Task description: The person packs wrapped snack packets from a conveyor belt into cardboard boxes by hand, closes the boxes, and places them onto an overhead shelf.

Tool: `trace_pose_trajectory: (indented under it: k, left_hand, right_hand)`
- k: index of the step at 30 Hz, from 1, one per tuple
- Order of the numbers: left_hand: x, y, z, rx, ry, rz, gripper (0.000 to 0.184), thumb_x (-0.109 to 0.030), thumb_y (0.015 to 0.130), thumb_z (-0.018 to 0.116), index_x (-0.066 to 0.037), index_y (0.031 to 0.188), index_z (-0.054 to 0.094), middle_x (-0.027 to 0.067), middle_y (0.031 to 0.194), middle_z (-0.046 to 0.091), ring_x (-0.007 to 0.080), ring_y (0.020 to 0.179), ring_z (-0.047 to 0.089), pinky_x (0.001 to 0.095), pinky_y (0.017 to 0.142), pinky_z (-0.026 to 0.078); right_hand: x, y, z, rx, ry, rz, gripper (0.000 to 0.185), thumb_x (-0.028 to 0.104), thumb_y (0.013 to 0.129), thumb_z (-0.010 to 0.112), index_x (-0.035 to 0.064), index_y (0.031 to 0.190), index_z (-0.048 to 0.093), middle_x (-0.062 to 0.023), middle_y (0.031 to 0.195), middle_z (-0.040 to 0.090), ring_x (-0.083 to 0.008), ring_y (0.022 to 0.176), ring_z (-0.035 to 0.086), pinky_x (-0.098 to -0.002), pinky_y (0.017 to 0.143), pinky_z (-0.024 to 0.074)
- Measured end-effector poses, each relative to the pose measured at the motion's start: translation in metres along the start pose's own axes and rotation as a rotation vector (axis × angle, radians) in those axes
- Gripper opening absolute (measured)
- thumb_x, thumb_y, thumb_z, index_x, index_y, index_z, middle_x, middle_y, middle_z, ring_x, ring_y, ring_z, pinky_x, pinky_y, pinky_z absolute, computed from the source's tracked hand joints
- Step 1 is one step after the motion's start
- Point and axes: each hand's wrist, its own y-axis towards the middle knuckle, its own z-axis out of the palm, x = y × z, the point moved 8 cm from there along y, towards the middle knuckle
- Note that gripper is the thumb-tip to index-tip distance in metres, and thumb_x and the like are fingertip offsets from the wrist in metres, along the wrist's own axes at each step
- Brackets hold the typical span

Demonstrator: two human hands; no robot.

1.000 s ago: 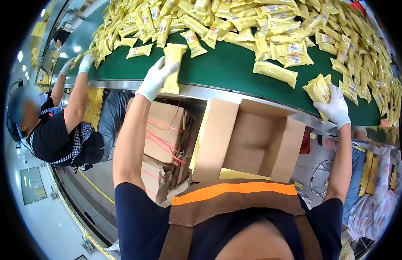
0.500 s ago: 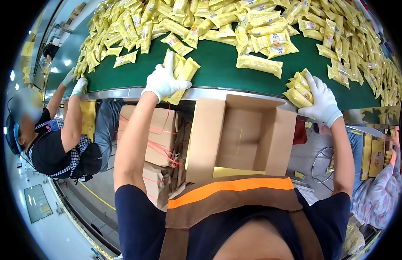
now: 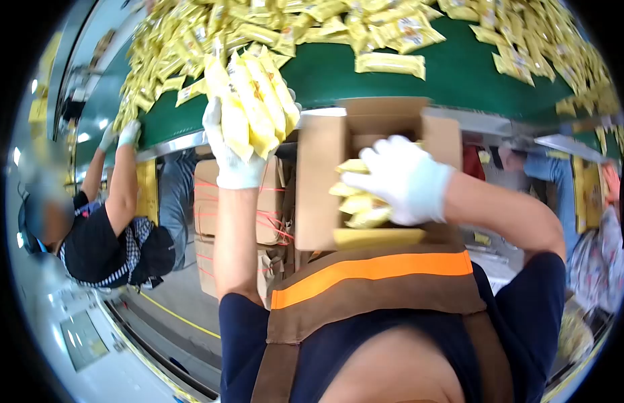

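Note:
My left hand (image 3: 239, 161), in a white glove, is closed around several yellow wrapped packets (image 3: 255, 104) held side by side at the near edge of the green conveyor belt (image 3: 325, 75). My right hand (image 3: 407, 180), gloved too and slightly blurred, reaches over the open cardboard box (image 3: 320, 181) in front of me. Several more yellow packets (image 3: 359, 201) stick out from under its fingers, over the box opening. The palm hides part of that bunch and much of the box's inside.
A large pile of yellow packets (image 3: 258, 20) covers the belt's far side, with a single packet (image 3: 391, 65) nearer. Tied cartons (image 3: 238, 201) stand below on the left. Another person (image 3: 113, 221) works at the belt on the left. A metal edge (image 3: 184, 143) borders the belt.
My right hand has swung left with its packets from the belt's edge to over the box. My left hand has gathered its packets into a fuller bunch and turned them upward.

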Motion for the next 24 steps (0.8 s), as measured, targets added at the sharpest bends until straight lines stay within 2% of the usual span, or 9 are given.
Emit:
trace_pose_trajectory:
  k: [3,5,7,10,14,17,18,21,24]
  left_hand:
    - [0.024,-0.015,0.027,0.073,0.151,-0.015,0.092,-0.062,0.080,0.058,-0.008,0.150,0.032,0.0234,0.143,0.042,0.0403,0.124,0.048,0.0570,0.104,0.039]
    - [0.037,-0.020,0.023,0.032,0.283,-0.014,0.091,-0.060,0.080,0.059,-0.008,0.150,0.032,0.0215,0.143,0.042,0.0393,0.125,0.049,0.0567,0.106,0.039]
    - [0.069,-0.035,0.035,0.198,0.566,-0.262,0.093,-0.036,0.075,0.076,-0.003,0.149,0.031,0.0176,0.142,0.046,0.0317,0.125,0.052,0.0459,0.104,0.046]
    - [0.096,-0.035,0.084,0.802,1.825,0.081,0.108,-0.032,0.058,0.079,-0.004,0.150,0.031,0.0193,0.122,0.053,0.0371,0.115,0.053,0.0419,0.101,0.043]
    - [0.144,-0.036,0.062,0.989,2.485,0.090,0.096,-0.035,0.056,0.081,-0.025,0.144,0.044,0.0190,0.115,0.054,0.0360,0.101,0.055,0.0432,0.086,0.046]
    - [0.168,-0.024,0.053,1.038,2.568,0.121,0.095,-0.035,0.056,0.080,-0.024,0.143,0.045,0.0186,0.114,0.054,0.0348,0.102,0.056,0.0421,0.085,0.045]
    - [0.175,-0.021,0.053,1.057,2.626,0.073,0.097,-0.035,0.056,0.080,-0.018,0.144,0.042,0.0178,0.115,0.054,0.0334,0.103,0.056,0.0412,0.085,0.044]
    - [0.191,-0.013,0.049,1.090,2.686,0.038,0.101,-0.036,0.055,0.079,-0.011,0.144,0.040,0.0171,0.115,0.055,0.0326,0.103,0.056,0.0419,0.084,0.044]
    - [0.208,-0.011,0.011,1.015,2.591,-0.082,0.105,-0.036,0.054,0.080,-0.010,0.146,0.036,0.0171,0.120,0.053,0.0331,0.108,0.056,0.0443,0.084,0.047]
  right_hand:
    - [-0.014,0.018,0.050,0.446,0.435,0.249,0.093,0.050,0.062,0.078,0.0154,0.142,0.044,-0.0203,0.116,0.057,-0.0362,0.104,0.061,-0.0414,0.087,0.0505]
    - [-0.001,0.018,0.102,0.367,0.067,0.212,0.099,0.055,0.061,0.077,0.0217,0.147,0.040,-0.0188,0.117,0.056,-0.0346,0.104,0.059,-0.0428,0.083,0.0489]
    - [0.015,0.009,0.127,0.528,0.017,0.217,0.087,0.035,0.074,0.072,0.0252,0.152,0.034,-0.0158,0.124,0.055,-0.0329,0.111,0.059,-0.0433,0.083,0.0479]
    - [0.017,0.008,0.131,0.561,0.053,0.287,0.073,0.026,0.082,0.066,0.0298,0.150,0.036,-0.0142,0.123,0.054,-0.0307,0.112,0.057,-0.0408,0.081,0.0467]
    - [-0.014,0.041,0.239,-0.220,0.708,0.674,0.029,0.034,0.094,0.058,0.0161,0.117,0.060,-0.0122,0.097,0.068,-0.0260,0.084,0.066,-0.0357,0.071,0.0515]
    - [0.014,0.033,0.168,0.394,0.211,0.435,0.040,0.041,0.096,0.054,0.0085,0.120,0.060,-0.0154,0.104,0.067,-0.0332,0.076,0.066,-0.0441,0.071,0.0525]
    - [0.006,0.031,0.165,0.300,0.305,0.587,0.039,0.039,0.096,0.057,0.0168,0.127,0.056,-0.0167,0.102,0.068,-0.0301,0.093,0.065,-0.0384,0.075,0.0516]
    - [-0.004,0.031,0.182,0.146,0.289,0.621,0.041,0.047,0.098,0.048,0.0146,0.121,0.060,-0.0183,0.091,0.068,-0.0314,0.077,0.068,-0.0431,0.069,0.0537]
    - [0.013,0.014,0.148,0.316,0.221,0.308,0.045,0.038,0.096,0.048,0.0233,0.139,0.049,-0.0203,0.127,0.055,-0.0342,0.100,0.064,-0.0435,0.076,0.0523]
